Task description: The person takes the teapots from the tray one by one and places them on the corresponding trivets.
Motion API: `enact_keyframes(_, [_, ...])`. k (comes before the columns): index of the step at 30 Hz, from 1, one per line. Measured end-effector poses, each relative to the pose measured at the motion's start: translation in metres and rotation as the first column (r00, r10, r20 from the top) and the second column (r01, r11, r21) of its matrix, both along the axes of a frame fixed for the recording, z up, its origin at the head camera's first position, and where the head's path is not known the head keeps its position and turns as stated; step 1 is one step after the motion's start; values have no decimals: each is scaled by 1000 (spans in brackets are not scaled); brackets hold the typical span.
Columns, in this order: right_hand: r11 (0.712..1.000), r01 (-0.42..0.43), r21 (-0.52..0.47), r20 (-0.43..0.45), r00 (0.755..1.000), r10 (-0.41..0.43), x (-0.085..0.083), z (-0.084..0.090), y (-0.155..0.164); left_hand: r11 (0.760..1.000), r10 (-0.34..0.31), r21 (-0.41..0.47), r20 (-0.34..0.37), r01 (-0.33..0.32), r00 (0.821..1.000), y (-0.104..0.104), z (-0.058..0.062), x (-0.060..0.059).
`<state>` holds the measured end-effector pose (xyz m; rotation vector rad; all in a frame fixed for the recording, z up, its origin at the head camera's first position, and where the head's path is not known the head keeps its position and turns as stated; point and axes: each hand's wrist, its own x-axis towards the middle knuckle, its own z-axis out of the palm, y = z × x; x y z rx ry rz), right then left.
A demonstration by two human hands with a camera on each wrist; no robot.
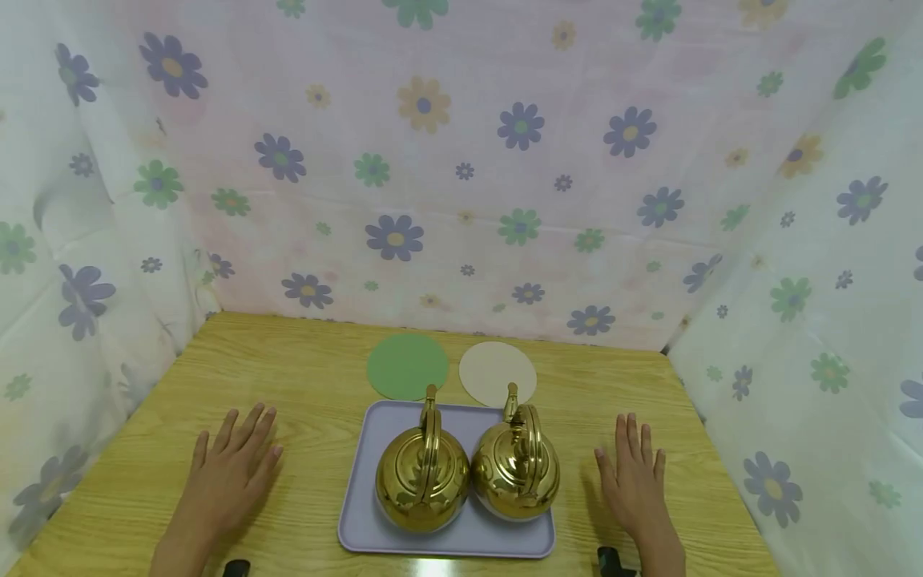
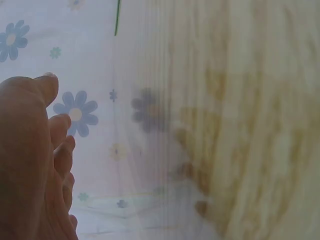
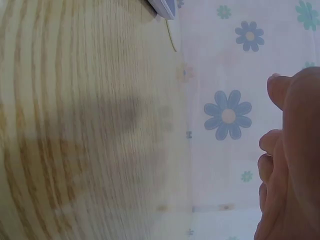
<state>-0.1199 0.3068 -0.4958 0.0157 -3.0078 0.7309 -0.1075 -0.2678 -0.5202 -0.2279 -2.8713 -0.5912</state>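
Note:
Two shiny gold kettles stand side by side on a lilac tray (image 1: 360, 513), their arched handles up and spouts toward the back. The left kettle (image 1: 411, 489) looks a bit larger than the right kettle (image 1: 505, 481). To the left of the tray, my left hand (image 1: 231, 473) is spread with straight fingers, holding nothing. On the other side, my right hand (image 1: 634, 477) also extends its fingers forward with nothing in it. Both wrist views show the hands over the wooden table, away from the kettles.
Behind the tray lie a green round mat (image 1: 407, 365) and a cream round mat (image 1: 497, 369), side by side. The wooden table (image 1: 303, 361) is bordered at the back and both sides by flower-patterned cloth (image 1: 461, 200).

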Motion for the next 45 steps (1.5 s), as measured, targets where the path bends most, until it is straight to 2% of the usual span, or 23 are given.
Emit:
enact_keyframes(5, [1000,-1,-19,-19,1000,1,3,-1,-3,1000,-9,2,16,9,1000,1,0,3])
enact_keyframes(11, [999,-7,-36,-40,999,6,8,0,-7,1000,-23,1,-20,23,1000,3,-1,5])
enact_keyframes(24, [995,-37,-95,-208,978,16,17,-1,-22,999,-37,-5,-43,37,998,7,0,3])
enact_keyframes(29, [993,-49,-109,-245,969,21,21,0,-26,999,-45,-10,-35,45,998,9,0,4])
enact_keyframes(36, [988,-57,-146,-267,964,16,27,0,-30,998,-67,-17,-109,66,992,13,0,6])
enact_keyframes(45, [979,-103,-176,-322,946,42,30,-2,-40,997,-78,-27,-132,75,988,19,-1,6])
